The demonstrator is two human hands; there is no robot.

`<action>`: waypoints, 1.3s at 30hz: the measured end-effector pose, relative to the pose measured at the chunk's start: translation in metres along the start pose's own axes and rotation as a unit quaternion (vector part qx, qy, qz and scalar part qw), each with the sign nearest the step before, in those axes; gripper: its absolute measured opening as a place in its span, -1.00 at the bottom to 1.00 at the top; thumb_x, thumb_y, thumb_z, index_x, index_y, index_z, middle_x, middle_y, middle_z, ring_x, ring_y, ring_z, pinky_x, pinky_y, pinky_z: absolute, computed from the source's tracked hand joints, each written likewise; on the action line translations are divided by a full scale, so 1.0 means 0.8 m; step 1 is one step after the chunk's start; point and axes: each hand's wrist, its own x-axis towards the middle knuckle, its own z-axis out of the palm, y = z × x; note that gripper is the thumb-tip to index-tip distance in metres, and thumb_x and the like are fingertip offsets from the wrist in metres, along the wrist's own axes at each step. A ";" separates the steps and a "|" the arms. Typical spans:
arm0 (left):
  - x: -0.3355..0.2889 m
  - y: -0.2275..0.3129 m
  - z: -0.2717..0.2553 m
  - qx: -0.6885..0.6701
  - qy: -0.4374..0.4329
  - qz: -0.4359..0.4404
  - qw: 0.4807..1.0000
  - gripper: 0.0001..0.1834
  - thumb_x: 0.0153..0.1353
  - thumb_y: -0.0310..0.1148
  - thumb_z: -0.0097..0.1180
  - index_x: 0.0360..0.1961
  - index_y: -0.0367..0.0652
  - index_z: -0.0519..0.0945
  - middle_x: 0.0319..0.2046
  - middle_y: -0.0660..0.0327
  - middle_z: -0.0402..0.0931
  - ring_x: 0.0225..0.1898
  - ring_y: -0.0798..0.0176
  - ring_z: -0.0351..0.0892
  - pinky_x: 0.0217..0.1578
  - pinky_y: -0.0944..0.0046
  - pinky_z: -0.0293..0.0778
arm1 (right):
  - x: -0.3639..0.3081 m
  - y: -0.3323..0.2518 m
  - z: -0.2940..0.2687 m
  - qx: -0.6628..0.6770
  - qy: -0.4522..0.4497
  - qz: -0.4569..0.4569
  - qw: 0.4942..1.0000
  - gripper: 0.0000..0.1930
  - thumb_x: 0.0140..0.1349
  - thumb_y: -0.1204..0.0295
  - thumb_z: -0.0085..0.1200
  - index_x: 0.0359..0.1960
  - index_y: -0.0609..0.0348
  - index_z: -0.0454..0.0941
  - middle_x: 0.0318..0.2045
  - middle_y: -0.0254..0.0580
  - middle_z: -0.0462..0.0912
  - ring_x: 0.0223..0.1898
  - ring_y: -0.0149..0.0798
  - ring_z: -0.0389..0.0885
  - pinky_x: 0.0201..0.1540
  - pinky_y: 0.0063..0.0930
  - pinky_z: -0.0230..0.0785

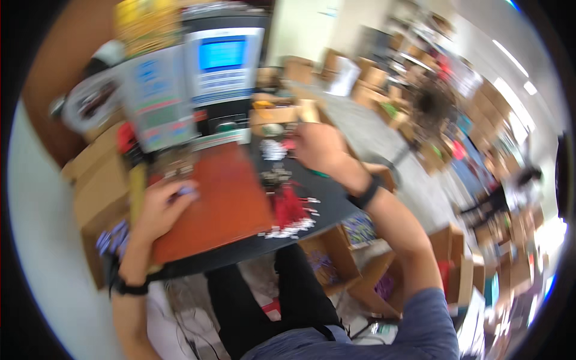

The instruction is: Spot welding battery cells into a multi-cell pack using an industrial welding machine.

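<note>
Over the left part of an orange-brown mat, my left hand pinches a small lavender piece between thumb and fingers. Farther off on the right side of the black table, my right hand is curled and blurred beside a white cluster of small parts. Something pinkish shows by its fingertips, but whether they grip it is unclear. Nearer me lies a bundle of red strips with white ends. A machine with a blue screen stands behind the mat.
A cardboard box with lavender pieces stands left of the table. Open boxes with small purple items sit below its right edge. A yellow stack tops the equipment. Another person is far right among many cartons.
</note>
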 end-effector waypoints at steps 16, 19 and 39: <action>-0.011 -0.009 -0.008 0.049 0.010 0.043 0.998 -0.79 0.15 -0.29 0.13 -0.34 -0.25 0.53 -0.41 0.03 0.46 -0.36 -0.08 0.48 -0.35 0.12 0.38 | -0.012 -0.175 0.089 0.589 0.043 -0.126 0.797 -0.92 0.11 0.55 0.12 -0.36 0.26 0.58 -0.57 -0.36 0.59 -0.57 -0.61 0.43 -0.53 -0.67 0.28; -0.010 -0.012 -0.006 0.027 0.019 0.050 0.998 -0.77 0.16 -0.28 0.12 -0.34 -0.25 0.52 -0.42 0.03 0.45 -0.35 -0.09 0.47 -0.35 0.10 0.38 | -0.013 -0.169 0.093 0.622 0.054 -0.102 0.774 -0.90 0.11 0.57 0.14 -0.32 0.29 0.60 -0.56 -0.40 0.59 -0.58 -0.62 0.40 -0.54 -0.69 0.26; -0.009 -0.011 -0.010 0.040 0.007 0.031 0.999 -0.77 0.14 -0.32 0.12 -0.21 -0.21 0.52 -0.39 0.06 0.49 -0.34 -0.06 0.50 -0.33 0.12 0.39 | -0.011 -0.176 0.088 0.576 0.080 -0.169 0.796 -0.92 0.03 0.57 0.18 -0.39 0.21 0.62 -0.51 -0.32 0.58 -0.58 -0.51 0.47 -0.52 -0.63 0.31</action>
